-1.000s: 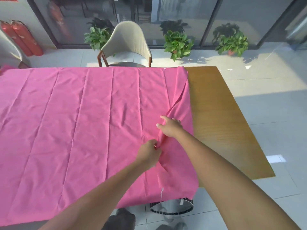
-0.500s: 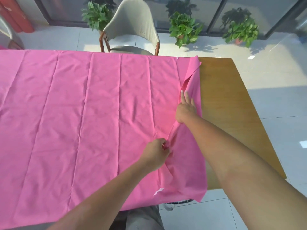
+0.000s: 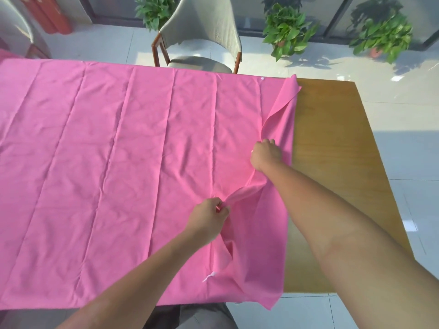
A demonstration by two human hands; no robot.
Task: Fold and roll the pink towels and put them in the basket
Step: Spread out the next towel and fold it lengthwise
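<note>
We see the towel (image 3: 123,167) spread flat over most of the bench (image 3: 332,148), its right strip lifted into a fold. Our left hand (image 3: 209,216) pinches the raised fold near the middle, fingers curled tight on the cloth. Our right hand (image 3: 266,153) grips the same fold farther along, fingers closed round it. The far right corner lies turned over. A chair (image 3: 202,32) stands beyond the bench, with plants (image 3: 287,32) by the window.
</note>
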